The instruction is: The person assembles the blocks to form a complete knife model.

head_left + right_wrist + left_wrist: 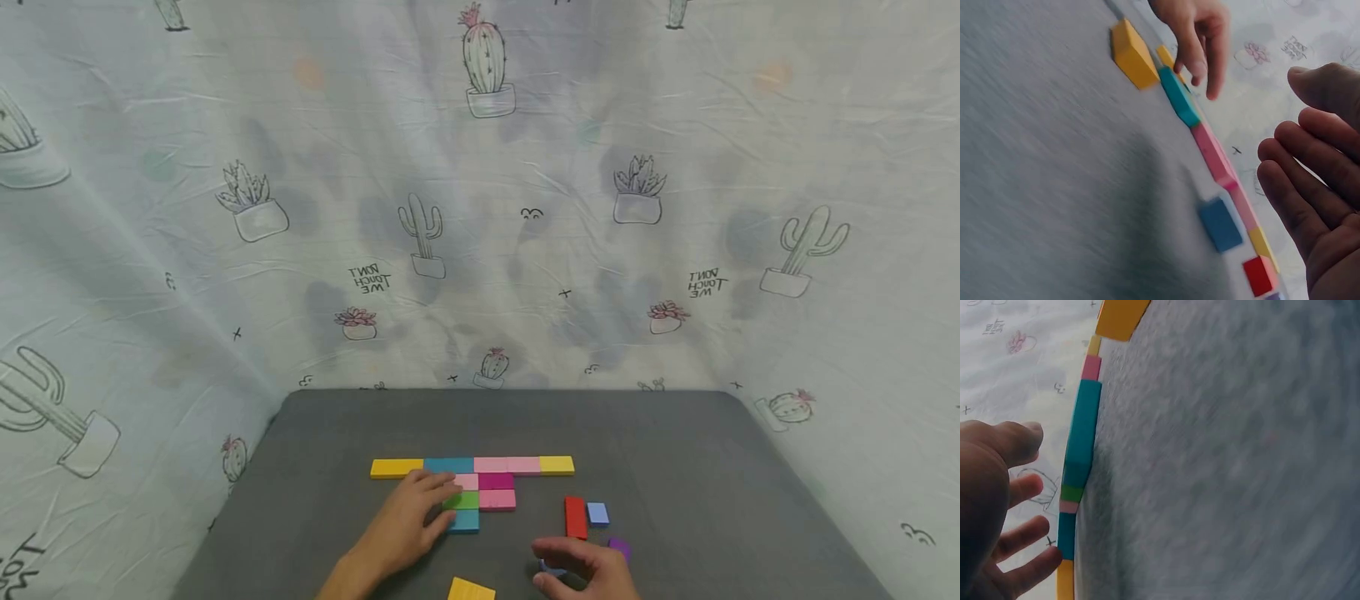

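A flat layout of coloured blocks lies on the table, with a long back row of a yellow-orange block (397, 468), a teal block (450, 465), pink blocks (506, 465) and a yellow block (557, 466). Below that row are a magenta block (496, 481), a green block (463, 500) and a front teal block (467, 522). My left hand (401, 521) hovers at the layout's left side, fingers spread and holding nothing. Loosely curved, my right hand (588, 569) is over a blue block (1221, 224), which lies on the table apart from the fingers; the palm is bare.
Around the right hand lie a red block (575, 517), a small light-blue block (597, 514) and a purple block (619, 547). A yellow-orange block (471, 590) sits at the near side of the grey table (675, 467). Cactus-print cloth (480, 250) hangs behind and beside the table.
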Demonstrator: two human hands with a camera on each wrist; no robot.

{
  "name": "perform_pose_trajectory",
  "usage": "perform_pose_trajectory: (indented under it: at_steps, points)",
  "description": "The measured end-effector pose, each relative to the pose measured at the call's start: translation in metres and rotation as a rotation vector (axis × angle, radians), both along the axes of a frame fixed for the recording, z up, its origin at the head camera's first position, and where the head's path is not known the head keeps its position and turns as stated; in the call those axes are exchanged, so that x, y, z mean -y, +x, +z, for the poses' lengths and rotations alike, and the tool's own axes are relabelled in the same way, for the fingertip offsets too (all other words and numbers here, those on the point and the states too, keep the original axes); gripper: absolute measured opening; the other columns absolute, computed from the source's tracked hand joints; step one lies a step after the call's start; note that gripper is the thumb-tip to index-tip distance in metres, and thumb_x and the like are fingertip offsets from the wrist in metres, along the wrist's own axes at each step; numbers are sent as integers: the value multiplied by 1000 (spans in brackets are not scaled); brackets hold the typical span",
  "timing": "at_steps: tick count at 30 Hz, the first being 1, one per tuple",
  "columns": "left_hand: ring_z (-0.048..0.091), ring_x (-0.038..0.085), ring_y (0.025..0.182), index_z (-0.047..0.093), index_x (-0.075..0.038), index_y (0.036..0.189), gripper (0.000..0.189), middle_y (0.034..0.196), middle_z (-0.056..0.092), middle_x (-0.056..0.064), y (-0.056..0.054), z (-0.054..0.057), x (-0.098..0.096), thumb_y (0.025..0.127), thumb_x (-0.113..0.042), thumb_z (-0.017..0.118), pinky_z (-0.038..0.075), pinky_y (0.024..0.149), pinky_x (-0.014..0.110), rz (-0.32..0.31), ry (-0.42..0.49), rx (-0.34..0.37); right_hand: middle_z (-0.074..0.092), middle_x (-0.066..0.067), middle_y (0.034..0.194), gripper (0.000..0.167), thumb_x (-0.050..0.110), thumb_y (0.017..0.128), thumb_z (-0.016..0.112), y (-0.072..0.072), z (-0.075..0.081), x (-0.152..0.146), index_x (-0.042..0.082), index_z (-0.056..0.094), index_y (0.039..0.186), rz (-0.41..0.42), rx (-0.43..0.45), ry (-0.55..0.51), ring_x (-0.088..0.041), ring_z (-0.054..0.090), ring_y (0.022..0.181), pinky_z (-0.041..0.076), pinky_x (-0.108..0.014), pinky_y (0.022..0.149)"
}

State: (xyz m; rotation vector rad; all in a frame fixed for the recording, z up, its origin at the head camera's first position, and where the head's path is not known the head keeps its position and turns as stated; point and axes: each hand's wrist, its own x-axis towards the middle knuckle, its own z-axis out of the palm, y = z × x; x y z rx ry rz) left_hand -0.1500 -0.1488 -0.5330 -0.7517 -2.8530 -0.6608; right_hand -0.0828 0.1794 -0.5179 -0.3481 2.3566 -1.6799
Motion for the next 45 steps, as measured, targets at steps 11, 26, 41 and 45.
perform_pose_trajectory:
  at_steps: [11,26,41,45]
  points:
    - [62,32,132,76,-24,141,42,149,71,-1,7,-3,-8,101,-36,80,51,112,65,83,-43,62,80,-8,129,46,26,95,88,4,-20,14,4,76,134,231,99,-92,-9,76,111,64,-34,98]
    - [65,33,133,78,-22,136,38,149,71,0,5,0,-11,100,-32,81,51,111,66,69,-46,97,79,-6,132,40,16,104,75,-5,-31,33,-3,69,140,408,28,-108,0,72,113,55,-15,97]
    - [67,35,130,81,-21,132,35,146,73,1,3,7,-9,98,-31,84,54,108,67,77,-3,157,80,-10,128,35,19,106,72,-7,-34,42,-2,73,135,424,-129,-36,-5,73,111,56,-19,99]
    - [67,34,130,81,-21,132,35,146,73,1,2,7,-11,98,-32,84,54,108,66,72,-9,158,80,-8,128,34,19,106,73,-7,-33,41,-1,73,134,416,-131,-15,-4,72,109,56,-19,99]
